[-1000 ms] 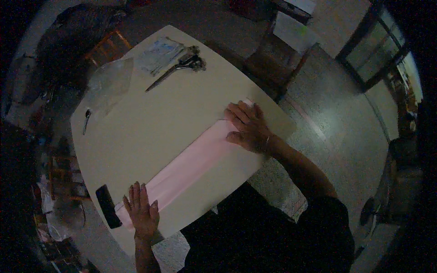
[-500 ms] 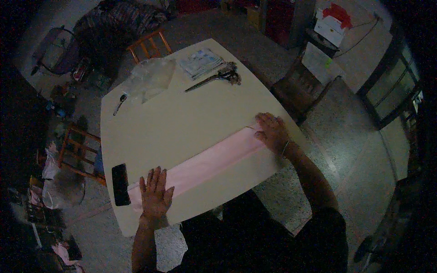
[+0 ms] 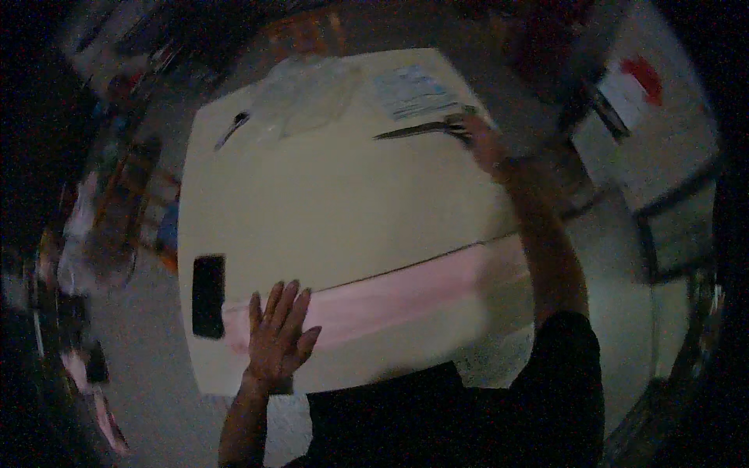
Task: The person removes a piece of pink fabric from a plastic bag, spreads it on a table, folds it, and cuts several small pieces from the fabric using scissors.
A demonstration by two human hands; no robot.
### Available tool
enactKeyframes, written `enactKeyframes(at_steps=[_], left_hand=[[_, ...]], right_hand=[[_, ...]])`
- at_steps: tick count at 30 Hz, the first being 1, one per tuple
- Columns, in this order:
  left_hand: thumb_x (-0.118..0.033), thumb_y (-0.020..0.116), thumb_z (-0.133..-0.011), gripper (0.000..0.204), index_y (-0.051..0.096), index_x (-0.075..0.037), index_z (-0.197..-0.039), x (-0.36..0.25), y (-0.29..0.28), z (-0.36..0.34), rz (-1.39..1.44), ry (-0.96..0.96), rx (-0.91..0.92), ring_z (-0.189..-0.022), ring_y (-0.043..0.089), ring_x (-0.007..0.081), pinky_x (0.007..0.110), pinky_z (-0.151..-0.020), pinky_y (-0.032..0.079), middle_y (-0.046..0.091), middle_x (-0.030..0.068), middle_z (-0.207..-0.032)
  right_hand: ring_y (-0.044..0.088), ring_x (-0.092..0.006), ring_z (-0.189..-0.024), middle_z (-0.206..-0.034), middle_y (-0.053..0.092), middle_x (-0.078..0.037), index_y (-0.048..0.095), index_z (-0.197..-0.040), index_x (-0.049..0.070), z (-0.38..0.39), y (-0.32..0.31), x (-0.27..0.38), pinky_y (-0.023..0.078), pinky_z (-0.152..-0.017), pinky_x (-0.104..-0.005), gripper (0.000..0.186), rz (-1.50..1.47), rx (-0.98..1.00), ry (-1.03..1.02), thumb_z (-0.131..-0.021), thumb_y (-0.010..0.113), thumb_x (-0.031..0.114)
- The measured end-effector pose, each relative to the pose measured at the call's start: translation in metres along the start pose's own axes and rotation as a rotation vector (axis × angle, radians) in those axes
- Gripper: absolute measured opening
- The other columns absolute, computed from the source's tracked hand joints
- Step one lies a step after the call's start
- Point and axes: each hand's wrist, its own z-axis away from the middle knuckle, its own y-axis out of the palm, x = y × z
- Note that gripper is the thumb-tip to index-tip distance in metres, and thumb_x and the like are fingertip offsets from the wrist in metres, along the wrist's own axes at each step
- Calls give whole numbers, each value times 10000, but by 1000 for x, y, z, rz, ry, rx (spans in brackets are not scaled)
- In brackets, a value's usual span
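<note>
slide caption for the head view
On a pale table, the left hand lies flat on a pink strip; the right hand is at dark scissors.

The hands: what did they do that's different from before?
The right hand came off the pink strip and reached forward to the scissors, at their handle end; blur hides whether it grips them. The left hand still lies spread on the strip, right of the black slab.

dim rm, grey floor (image 3: 160,370), blurred wooden chair (image 3: 303,33) at bk
</note>
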Motion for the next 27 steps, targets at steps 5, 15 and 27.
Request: enactKeyframes(at_steps=[5, 15, 27], left_hand=[[-400, 522, -925, 578, 407, -125, -1420, 0, -6, -22, 71, 24, 41, -1403, 278, 324, 558, -1140, 102, 345, 115, -1501], [-389, 550, -912, 589, 404, -132, -1422, 4, -9, -10, 36, 10, -18, -1398, 287, 316, 557, -1136, 123, 339, 107, -1505], [-358, 441, -948, 600, 326, -63, -1456, -6, 5, -13, -98, 44, 52, -1429, 211, 341, 549, -1145, 62, 274, 152, -1532]], right_hand=[[551, -358, -1106, -1217, 558, -191, 561, -1188, 58, -18, -10, -45, 436, -960, -423, 397, 67, 66, 23, -798, 517, -2], [604, -337, -954, -1028, 615, -176, 612, -1034, 58, -50, -28, -14, 486, -836, -428, 273, 240, 377, -47, -761, 607, 81], [626, -261, -787, -862, 644, -129, 633, -961, 52, 138, -149, 7, 519, -692, -396, 186, -191, 670, 219, -791, 651, 125]])
